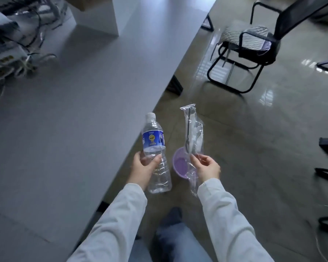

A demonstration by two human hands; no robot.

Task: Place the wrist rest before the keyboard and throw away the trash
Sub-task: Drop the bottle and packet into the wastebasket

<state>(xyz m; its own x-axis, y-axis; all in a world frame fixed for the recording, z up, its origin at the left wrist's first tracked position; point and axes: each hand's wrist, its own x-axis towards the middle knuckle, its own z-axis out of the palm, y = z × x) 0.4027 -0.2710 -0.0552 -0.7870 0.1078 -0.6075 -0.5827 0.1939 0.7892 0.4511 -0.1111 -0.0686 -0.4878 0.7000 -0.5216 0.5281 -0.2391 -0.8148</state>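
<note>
My left hand grips an empty clear plastic bottle with a blue label and white cap, held upright beside the table's edge. My right hand pinches a clear plastic wrapper with a dark utensil inside, held up over the floor. Below and between the two hands, a small purple bin stands on the floor, partly hidden by the wrapper. No wrist rest or keyboard is in view.
A long grey table fills the left, with cables and equipment at its far left and a white box at the back. A black chair stands on the glossy floor at the right. My legs show below.
</note>
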